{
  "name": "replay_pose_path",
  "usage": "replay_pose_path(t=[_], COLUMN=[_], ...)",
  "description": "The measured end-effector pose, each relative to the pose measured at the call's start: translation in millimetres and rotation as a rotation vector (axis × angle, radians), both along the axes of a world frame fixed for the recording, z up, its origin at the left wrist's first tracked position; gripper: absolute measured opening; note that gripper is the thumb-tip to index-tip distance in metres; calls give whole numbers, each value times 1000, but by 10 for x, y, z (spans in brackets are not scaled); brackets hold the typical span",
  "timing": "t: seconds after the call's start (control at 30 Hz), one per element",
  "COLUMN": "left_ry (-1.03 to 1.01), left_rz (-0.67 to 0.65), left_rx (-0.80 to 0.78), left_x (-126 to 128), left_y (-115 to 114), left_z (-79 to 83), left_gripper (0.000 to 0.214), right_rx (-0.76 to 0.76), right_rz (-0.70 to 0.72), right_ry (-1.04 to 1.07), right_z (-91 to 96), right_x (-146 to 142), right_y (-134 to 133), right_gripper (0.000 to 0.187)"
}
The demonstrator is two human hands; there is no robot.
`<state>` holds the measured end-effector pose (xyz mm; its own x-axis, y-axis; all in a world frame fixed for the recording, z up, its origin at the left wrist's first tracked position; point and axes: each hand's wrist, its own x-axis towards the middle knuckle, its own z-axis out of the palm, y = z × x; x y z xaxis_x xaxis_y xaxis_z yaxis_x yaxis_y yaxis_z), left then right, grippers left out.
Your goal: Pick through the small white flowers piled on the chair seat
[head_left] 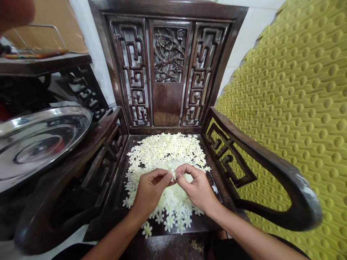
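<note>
A small white flower [172, 174] is pinched between the fingertips of both my hands. My left hand [153, 189] grips it from the left with thumb and forefinger. From the right, my right hand [195, 186] meets it, thumb and forefinger closed together at the flower. Below and behind them, a thick heap of white and pale yellow flowers [168, 148] covers much of the dark wooden seat [132, 143]. A loose flower [146, 230] lies near the seat's front edge, and another [215, 189] rests at the right. The hands hide part of the heap.
The carved wooden chair has a tall back [167, 104], a left armrest [67, 169] and a right armrest [265, 169]. A round metal tray [78, 117] lies beyond the left armrest. A yellow bumpy mat [298, 90] fills the right side. Someone's blurred finger shows at top left.
</note>
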<state>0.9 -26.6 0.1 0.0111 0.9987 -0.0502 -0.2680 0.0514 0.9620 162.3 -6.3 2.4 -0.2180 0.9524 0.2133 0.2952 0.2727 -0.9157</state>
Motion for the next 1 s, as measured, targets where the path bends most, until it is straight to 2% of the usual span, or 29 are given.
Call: replay_pose_path(t=[0.67,0.8,1.0], left_ry=[-3,-23,12], left_rz=[29,52,88], left_rx=[-18,-22,-51], left_x=[-15,-22,-27], left_y=[-7,-6,10], left_z=[17,2,-8], left_gripper=[16,16,18], right_rx=[18,-25,-174], right_rz=[-4,-21,33], right_ry=[-9,63,228], right_z=[26,-36,-80], right_x=[-18,2,21], right_y=[-17,42,138], right_gripper=[10,11,13])
